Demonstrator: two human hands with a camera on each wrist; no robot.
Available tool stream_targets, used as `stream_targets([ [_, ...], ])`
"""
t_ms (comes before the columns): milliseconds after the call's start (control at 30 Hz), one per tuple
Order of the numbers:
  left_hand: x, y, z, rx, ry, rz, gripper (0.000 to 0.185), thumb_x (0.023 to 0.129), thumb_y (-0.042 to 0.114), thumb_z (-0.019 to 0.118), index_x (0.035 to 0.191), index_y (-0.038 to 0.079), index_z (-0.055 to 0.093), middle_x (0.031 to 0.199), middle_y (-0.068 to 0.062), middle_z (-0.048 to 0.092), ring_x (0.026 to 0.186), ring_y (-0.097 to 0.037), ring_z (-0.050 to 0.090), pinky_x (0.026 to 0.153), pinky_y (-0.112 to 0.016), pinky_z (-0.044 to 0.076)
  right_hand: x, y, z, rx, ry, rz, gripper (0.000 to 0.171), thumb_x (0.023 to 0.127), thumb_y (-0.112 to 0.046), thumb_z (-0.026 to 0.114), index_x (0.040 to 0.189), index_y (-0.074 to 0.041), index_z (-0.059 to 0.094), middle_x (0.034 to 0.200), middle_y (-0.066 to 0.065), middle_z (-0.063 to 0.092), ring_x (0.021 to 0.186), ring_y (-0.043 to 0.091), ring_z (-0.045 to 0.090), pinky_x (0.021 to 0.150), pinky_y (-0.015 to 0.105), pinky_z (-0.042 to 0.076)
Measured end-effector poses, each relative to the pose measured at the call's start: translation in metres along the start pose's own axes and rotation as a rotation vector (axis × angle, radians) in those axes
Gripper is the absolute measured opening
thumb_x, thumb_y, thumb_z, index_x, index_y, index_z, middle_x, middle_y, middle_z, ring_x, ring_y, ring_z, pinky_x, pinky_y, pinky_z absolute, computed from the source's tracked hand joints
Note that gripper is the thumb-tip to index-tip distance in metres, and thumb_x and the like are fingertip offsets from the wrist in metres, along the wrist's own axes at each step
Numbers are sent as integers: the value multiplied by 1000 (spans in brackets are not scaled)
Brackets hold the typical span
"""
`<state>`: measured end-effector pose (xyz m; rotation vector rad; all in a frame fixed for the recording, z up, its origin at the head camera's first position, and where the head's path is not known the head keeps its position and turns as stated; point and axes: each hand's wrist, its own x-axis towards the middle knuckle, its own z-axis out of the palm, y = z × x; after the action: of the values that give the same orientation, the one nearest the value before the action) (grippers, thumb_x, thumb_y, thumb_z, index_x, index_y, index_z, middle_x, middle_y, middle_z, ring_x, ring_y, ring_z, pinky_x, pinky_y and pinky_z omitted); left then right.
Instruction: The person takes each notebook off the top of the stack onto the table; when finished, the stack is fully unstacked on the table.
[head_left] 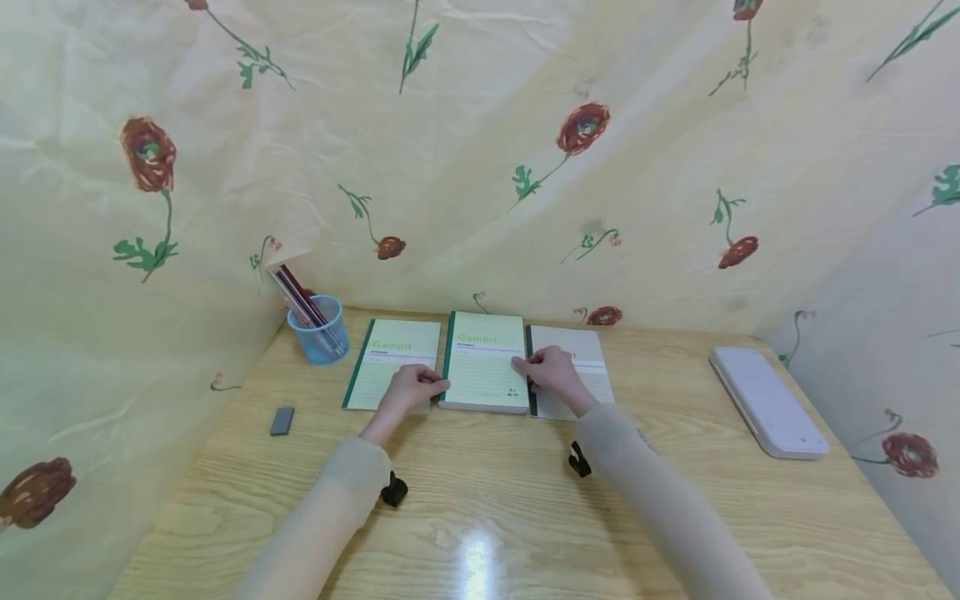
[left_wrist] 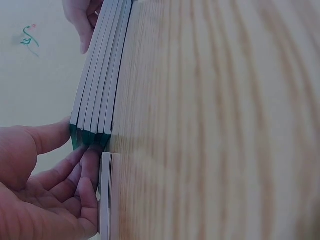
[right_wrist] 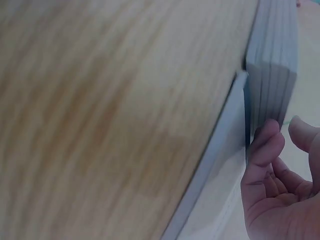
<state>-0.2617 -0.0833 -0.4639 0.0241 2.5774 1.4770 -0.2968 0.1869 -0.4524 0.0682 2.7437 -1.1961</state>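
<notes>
A stack of green notebooks (head_left: 483,362) lies on the wooden table (head_left: 480,500) between a single green notebook (head_left: 390,362) on its left and a pale notebook (head_left: 577,367) on its right. My left hand (head_left: 431,385) grips the stack's left edge, thumb on top and fingers against the spines. My right hand (head_left: 528,371) grips the right edge the same way. The left wrist view shows the stack (left_wrist: 100,95) edge-on, my left hand (left_wrist: 80,142) at its green spines, the single notebook (left_wrist: 106,200) beneath. In the right wrist view my right hand (right_wrist: 285,131) holds the stack (right_wrist: 272,65) above the pale notebook (right_wrist: 215,165).
A blue mesh cup with pens (head_left: 318,331) stands at the back left. A small grey eraser (head_left: 282,421) lies near the left edge. A flat white device (head_left: 767,400) sits at the right. Floral cloth walls close in the table on three sides.
</notes>
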Motion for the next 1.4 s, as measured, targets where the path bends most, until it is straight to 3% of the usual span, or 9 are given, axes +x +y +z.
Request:
stream_targets([
  [167, 0, 0, 0, -9, 3, 8, 24, 93, 22, 73, 100, -1, 69, 94, -10, 66, 86, -23, 58, 78, -36, 49, -2, 0, 4, -13, 20, -17, 38, 94, -36, 71, 82, -1, 68, 71, 7, 64, 59, 16, 61, 57, 26, 50],
  [800, -1, -5, 0, 17, 21, 47, 25, 94, 24, 72, 100, 0, 70, 94, -10, 67, 86, -23, 59, 80, -39, 50, 2, 4, 9, -45, 59, -14, 30, 94, -30, 71, 90, 0, 69, 80, 9, 66, 65, 18, 60, 58, 26, 46],
  [933, 0, -5, 1, 36, 17, 45, 24, 93, 22, 72, 102, 0, 70, 94, -10, 67, 85, -23, 59, 80, -39, 50, 1, 6, 4, -44, 62, -15, 29, 94, -29, 72, 84, -1, 67, 73, 6, 62, 63, 16, 54, 58, 26, 42],
  [1033, 0, -5, 2, 33, 20, 47, 22, 93, 20, 72, 100, 0, 70, 92, -10, 66, 83, -23, 59, 77, -38, 49, 2, 9, 0, -15, 49, -1, 35, 94, -28, 71, 71, -6, 58, 64, 1, 53, 60, 15, 47, 57, 27, 38],
  [1133, 0, -5, 2, 19, 24, 42, 19, 92, 18, 73, 98, 0, 69, 91, -9, 66, 82, -22, 57, 75, -36, 49, 0, 14, -7, 39, 22, 23, 37, 95, -29, 69, 69, -9, 51, 63, -1, 50, 60, 14, 46, 58, 28, 36],
  [1400, 0, -4, 2, 28, 26, 36, 19, 92, 19, 73, 97, 0, 70, 91, -9, 67, 84, -22, 58, 78, -38, 50, -7, 33, -32, 229, -55, 87, 27, 98, -28, 66, 94, -2, 59, 75, -1, 51, 70, 12, 48, 64, 26, 42],
])
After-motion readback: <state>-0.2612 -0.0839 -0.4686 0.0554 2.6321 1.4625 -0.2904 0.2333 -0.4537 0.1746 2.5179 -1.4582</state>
